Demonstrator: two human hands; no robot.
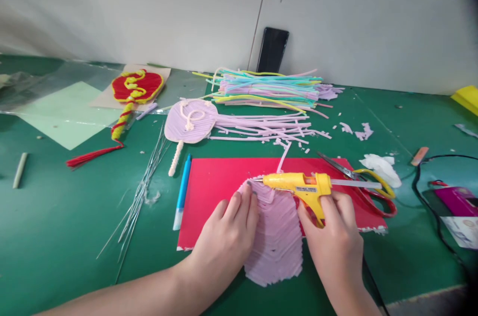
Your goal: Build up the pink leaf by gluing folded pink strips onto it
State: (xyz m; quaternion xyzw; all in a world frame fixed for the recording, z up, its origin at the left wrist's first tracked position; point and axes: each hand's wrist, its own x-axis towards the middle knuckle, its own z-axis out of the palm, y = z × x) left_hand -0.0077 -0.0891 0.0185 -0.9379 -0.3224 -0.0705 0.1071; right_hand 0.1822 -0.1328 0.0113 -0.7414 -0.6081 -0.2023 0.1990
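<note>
My right hand (pixel 334 231) is wrapped round the grip of a yellow hot glue gun (pixel 298 182), a clear glue stick poking out of its back. The gun's metal nozzle points left over the upper edge of an oval lilac panel (pixel 278 236) made of pipe-cleaner strips in a chevron pattern. My left hand (pixel 229 226) lies on the panel's left side, fingers stretched out and pressing near the nozzle; its thumb is hidden. Under the panel's upper part is a red sheet (pixel 216 181), while its lower end hangs past the sheet over the green table.
Scissors (pixel 347 171) lie right of the sheet, a blue pen (pixel 182 186) left. Behind are a lilac fan (pixel 190 121), pipe cleaners (pixel 269 89) and a phone (pixel 272 49) against the wall. Wires (pixel 140 191) and a red fan (pixel 138 87) lie left; a black cable (pixel 421 196) runs right.
</note>
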